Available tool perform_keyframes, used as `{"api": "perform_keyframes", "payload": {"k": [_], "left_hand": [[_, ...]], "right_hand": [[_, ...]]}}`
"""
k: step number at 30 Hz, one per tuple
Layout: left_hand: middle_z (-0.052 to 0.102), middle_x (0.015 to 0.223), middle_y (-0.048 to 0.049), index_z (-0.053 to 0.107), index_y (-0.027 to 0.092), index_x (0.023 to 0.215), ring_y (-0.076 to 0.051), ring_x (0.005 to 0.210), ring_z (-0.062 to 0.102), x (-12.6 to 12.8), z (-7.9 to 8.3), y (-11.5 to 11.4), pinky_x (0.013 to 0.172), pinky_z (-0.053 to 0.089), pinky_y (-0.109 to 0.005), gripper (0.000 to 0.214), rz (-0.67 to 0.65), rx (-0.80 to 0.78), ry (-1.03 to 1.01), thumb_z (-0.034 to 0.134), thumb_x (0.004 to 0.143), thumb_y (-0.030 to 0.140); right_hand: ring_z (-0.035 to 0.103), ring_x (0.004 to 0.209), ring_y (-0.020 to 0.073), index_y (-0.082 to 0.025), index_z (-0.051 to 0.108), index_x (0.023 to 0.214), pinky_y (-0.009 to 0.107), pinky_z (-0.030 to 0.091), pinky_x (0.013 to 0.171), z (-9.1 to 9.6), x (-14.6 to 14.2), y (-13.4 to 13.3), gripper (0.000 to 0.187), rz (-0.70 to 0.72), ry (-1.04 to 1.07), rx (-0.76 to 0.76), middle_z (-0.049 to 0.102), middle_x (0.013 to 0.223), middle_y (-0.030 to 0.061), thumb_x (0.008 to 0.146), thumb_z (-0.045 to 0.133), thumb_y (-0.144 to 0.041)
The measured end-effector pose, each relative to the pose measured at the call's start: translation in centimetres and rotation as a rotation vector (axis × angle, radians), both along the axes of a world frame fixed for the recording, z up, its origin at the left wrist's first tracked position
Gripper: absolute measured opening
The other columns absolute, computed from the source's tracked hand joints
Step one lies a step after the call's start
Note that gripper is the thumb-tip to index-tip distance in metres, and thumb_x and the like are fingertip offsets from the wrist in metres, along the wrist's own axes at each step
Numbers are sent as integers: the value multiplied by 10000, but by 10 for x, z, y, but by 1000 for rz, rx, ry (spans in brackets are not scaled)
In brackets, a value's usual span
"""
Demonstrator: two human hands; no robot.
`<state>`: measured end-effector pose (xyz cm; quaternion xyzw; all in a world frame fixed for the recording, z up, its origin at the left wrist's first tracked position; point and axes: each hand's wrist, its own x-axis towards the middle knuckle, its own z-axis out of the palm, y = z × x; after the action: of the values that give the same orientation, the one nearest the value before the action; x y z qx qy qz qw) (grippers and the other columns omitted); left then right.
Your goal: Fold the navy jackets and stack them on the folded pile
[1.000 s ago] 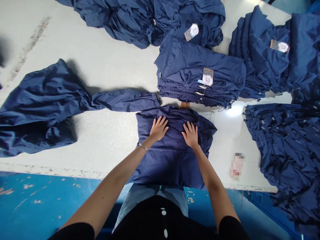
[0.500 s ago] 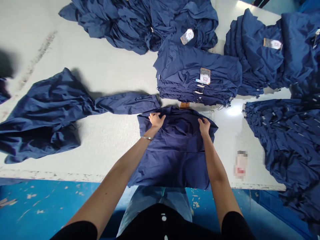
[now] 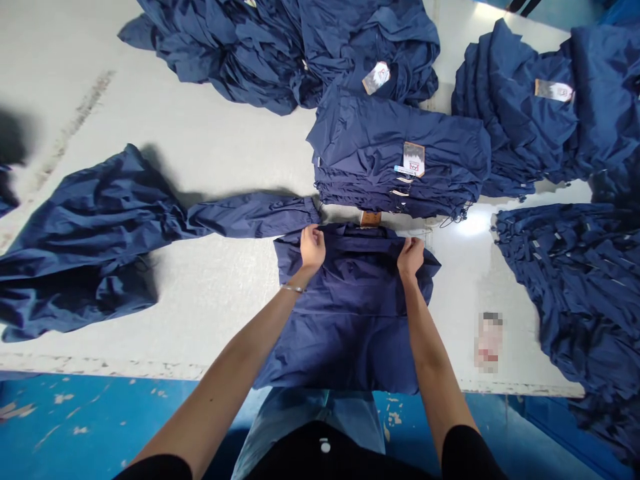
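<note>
A navy blue jacket [image 3: 350, 340] lies spread on the white table in front of me, its lower part reaching the front edge. My left hand [image 3: 313, 247] is closed on the far left part of its upper edge. Closed on the same edge at the right is my right hand [image 3: 411, 257]. The fabric between them is drawn fairly straight, with a shadowed fold below it. Just beyond that edge a brown tag [image 3: 371, 219] shows. The fingertips of both hands are partly hidden.
A folded stack of navy garments [image 3: 400, 147] with a hang tag [image 3: 414, 159] lies just beyond. Another navy garment [image 3: 100, 233] sprawls at left, its sleeve [image 3: 255, 215] reaching toward my left hand. More piles [image 3: 575, 267] cover the right side. A blurred small item [image 3: 489, 341] sits on the table [image 3: 225, 293].
Both hands have turned, with fingers now closed at the jacket's upper edge. The edge between them looks straighter, and the rounded fold beneath has flattened.
</note>
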<state>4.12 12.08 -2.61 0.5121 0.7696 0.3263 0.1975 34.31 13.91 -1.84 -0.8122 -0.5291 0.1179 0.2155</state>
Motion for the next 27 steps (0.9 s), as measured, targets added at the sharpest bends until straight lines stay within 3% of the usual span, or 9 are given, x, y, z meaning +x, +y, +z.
{"api": "perform_keyframes", "payload": {"k": [2,5,8,11,14,18,23,27], "left_hand": [[690,1281,-160,628,185,1328,-283,1251,638,10,8,-12,1127,507,-508,370,-131,100,100,391,1064,288],[668,1414,-156,689,184,1320,-309,1427,548,34,17,-27,1224,420,-556,415,-477,58,168,373,1055,232],[534,1619,-153,649,149,1454,-348,1591,359,51,14,-32,1320,260,-598,479,-678,-70,260,438,1044,276],[355,1745,-121,505,170,1617,-392,1651,200,46,3,-33,1347,129,-637,654,-655,-175,347,542,1019,429],[297,1771,-82,393,238,1688,-396,1658,173,31,-7,-36,1344,121,-645,791,-599,-238,359,583,986,548],[272,1780,-85,330,239,1714,-385,1662,166,24,-13,-39,1349,120,-618,847,-581,-254,355,570,981,590],[346,1749,-120,409,239,1673,-395,1640,224,15,-4,-32,1318,196,-625,788,-619,-295,277,578,979,573],[455,1653,-169,490,226,1597,-397,1551,366,-12,8,-7,1274,302,-584,861,-535,-131,208,730,861,603]], "right_hand": [[648,1139,330,-151,685,1186,485,491,1027,5,-11,-16,503,172,-45,103,699,1163,215,1113,261,-412],[606,1246,323,-192,743,1161,520,421,1149,6,-38,-38,427,559,-106,30,704,1266,186,1101,359,-368],[387,1515,409,-225,682,1407,672,228,1264,-1,-57,-48,453,704,-192,-44,546,1587,153,1050,537,-463],[168,1610,499,-264,525,1594,792,146,1231,-13,-55,-46,718,651,-242,-82,320,1751,149,969,650,-595],[136,1618,514,-296,456,1641,819,187,1199,-24,-47,-42,827,633,-246,-121,241,1781,155,929,673,-657],[139,1618,511,-298,445,1647,826,202,1189,-30,-46,-42,875,618,-242,-150,214,1787,166,902,690,-687],[224,1592,480,-278,503,1597,784,245,1194,-14,-36,-36,782,658,-175,-177,328,1738,173,912,706,-595],[444,1463,396,-201,599,1470,617,313,1224,6,-8,-7,644,633,-168,-109,562,1538,198,870,767,-363]]}}
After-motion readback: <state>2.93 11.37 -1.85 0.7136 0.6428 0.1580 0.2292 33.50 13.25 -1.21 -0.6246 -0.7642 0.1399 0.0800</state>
